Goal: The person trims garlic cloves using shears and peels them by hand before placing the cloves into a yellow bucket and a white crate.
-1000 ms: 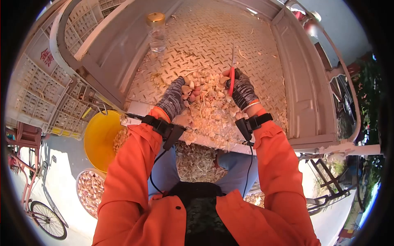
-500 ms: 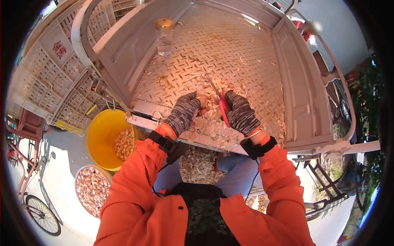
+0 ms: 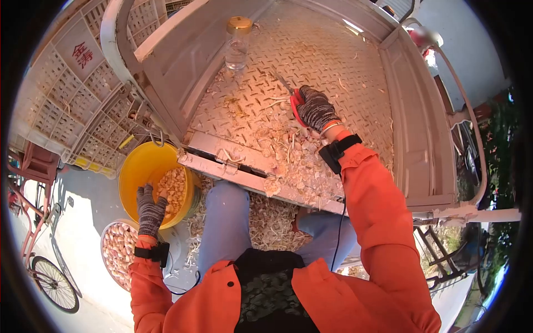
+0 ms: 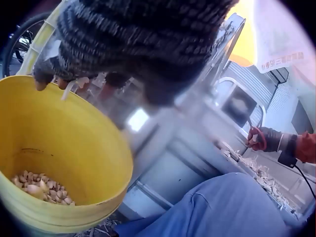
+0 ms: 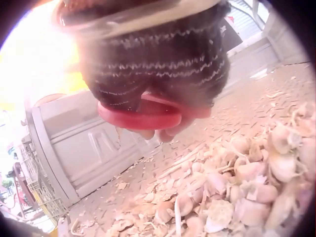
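My left hand (image 3: 151,212), in a striped fingerless glove, is over the near side of a yellow bucket (image 3: 130,173), its thumb apart from the fingers. In the left wrist view the hand (image 4: 128,44) is above the rim of the bucket (image 4: 74,133), with a thin pale scrap (image 4: 70,90) at the fingertips; pale cloves (image 4: 44,188) lie at the bottom. My right hand (image 3: 316,109) grips red-handled scissors (image 3: 296,110), blades pointing forward and left, above the garlic heap. In the right wrist view the red handle (image 5: 140,118) is round the fingers, beside garlic (image 5: 252,197).
A lidded glass jar (image 3: 237,47) stands on the patterned metal bed, towards the left wall. A second container of cloves (image 3: 118,244) stands nearer me beside the bucket. White crates (image 3: 61,94) are at the left, and husks (image 3: 266,222) cover the ground between my legs.
My left hand has left the garlic heap and moved left and back to the bucket, its fingers now spread. The right hand, still gripping the scissors, has moved slightly forward.
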Demonstrator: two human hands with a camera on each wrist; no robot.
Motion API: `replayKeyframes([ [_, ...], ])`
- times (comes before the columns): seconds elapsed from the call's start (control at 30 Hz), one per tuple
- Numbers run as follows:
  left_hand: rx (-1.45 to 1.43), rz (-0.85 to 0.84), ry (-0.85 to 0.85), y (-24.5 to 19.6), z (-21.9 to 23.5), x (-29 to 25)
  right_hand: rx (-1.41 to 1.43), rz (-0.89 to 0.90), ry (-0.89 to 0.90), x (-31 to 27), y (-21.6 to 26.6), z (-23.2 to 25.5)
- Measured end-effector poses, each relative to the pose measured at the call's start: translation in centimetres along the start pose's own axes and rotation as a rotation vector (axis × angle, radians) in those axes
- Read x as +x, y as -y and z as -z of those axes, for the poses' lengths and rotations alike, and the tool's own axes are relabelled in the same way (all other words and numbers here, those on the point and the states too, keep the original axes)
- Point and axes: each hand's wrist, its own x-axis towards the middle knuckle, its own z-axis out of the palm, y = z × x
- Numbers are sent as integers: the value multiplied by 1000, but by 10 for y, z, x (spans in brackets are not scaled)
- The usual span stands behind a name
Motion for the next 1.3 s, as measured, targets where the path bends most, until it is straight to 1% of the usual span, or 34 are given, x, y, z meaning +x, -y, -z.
replayKeyframes([
  [0.03, -277, 9, -43, -14, 13, 2, -79, 9, 30, 18, 3, -7],
  [0.07, -551, 23, -83, -36, 38, 6, -154, 18, 65, 33, 4, -15],
  [0.1, -893, -33, -45, -65, 68, 15, -171, -23, 122, 44, 6, -20],
  [0.17, -965, -49, 42, -115, 107, 30, -173, -21, 151, 56, 5, -29],
  [0.23, -1177, -156, 103, -166, 119, 56, -188, 10, 167, 67, 5, -33],
  [0.3, -1172, -341, 239, -206, 112, 84, -199, 41, 184, 68, 2, -36],
  [0.33, -1223, -356, 285, -233, 105, 94, -203, 55, 187, 67, 0, -35],
  [0.37, -1168, -376, 366, -258, 99, 104, -158, 88, 150, 62, -7, -31],
  [0.4, -1140, -490, 340, -283, 98, 113, -150, 80, 148, 51, -10, -18],
  [0.43, -1075, -579, 280, -302, 71, 120, -97, 34, 48, 33, -10, 0],
  [0.47, -1071, -584, 287, -317, 58, 123, -45, -13, -52, 14, -14, 13],
  [0.53, -713, -740, 90, -340, 48, 126, 96, 46, -166, -28, -41, 28],
  [0.57, -703, -748, 90, -346, 49, 126, 179, 20, -108, -42, -58, 32],
  [0.6, -562, -717, 192, -352, 52, 125, 264, -7, -53, -55, -72, 33],
  [0.63, -420, -682, 287, -358, 55, 125, 405, -51, -87, -72, -83, 30],
  [0.67, -406, -693, 280, -360, 55, 126, 556, -35, -8, -95, -65, 50],
  [0.73, -637, -603, 445, -354, 56, 127, 646, 13, -74, -118, -74, 41],
  [0.77, -798, -456, 566, -350, 70, 123, 759, -30, -106, -125, -75, 34],
  [0.8, -784, -464, 553, -345, 74, 117, 872, -73, -133, -131, -73, 27],
  [0.87, -1477, -245, 707, -335, 77, 101, 900, -30, -153, -140, -69, 18],
  [0.9, -1677, -80, 805, -334, 97, 88, 935, -5, -143, -143, -70, 9],
  [0.93, -1670, -86, 800, -333, 101, 77, 965, 20, -130, -147, -69, 3],
  [0.97, -1817, 2, 864, -331, 103, 68, 901, 123, -165, -151, -65, 2],
  [1.0, -1965, 97, 928, -331, 104, 59, 903, 129, -165, -156, -59, 1],
  [1.03, -2144, 155, 945, -334, 103, 51, 1092, 94, -152, -161, -52, 0],
  [1.07, -2149, 156, 944, -335, 105, 43, 1276, 54, -136, -167, -47, 0],
  [1.13, -2357, 295, 983, -337, 105, 28, 1257, 67, -133, -181, -40, 1],
  [1.17, -2330, 392, 979, -339, 110, 21, 1247, 83, -132, -187, -38, 1],
  [1.2, -2348, 396, 976, -341, 111, 14, 1236, 97, -127, -192, -36, 1],
  [1.27, -2492, 639, 956, -345, 109, 1, 1260, 107, -110, -203, -29, 0],
  [1.3, -2496, 639, 942, -347, 120, -5, 1401, 86, -122, -213, -17, 5],
])
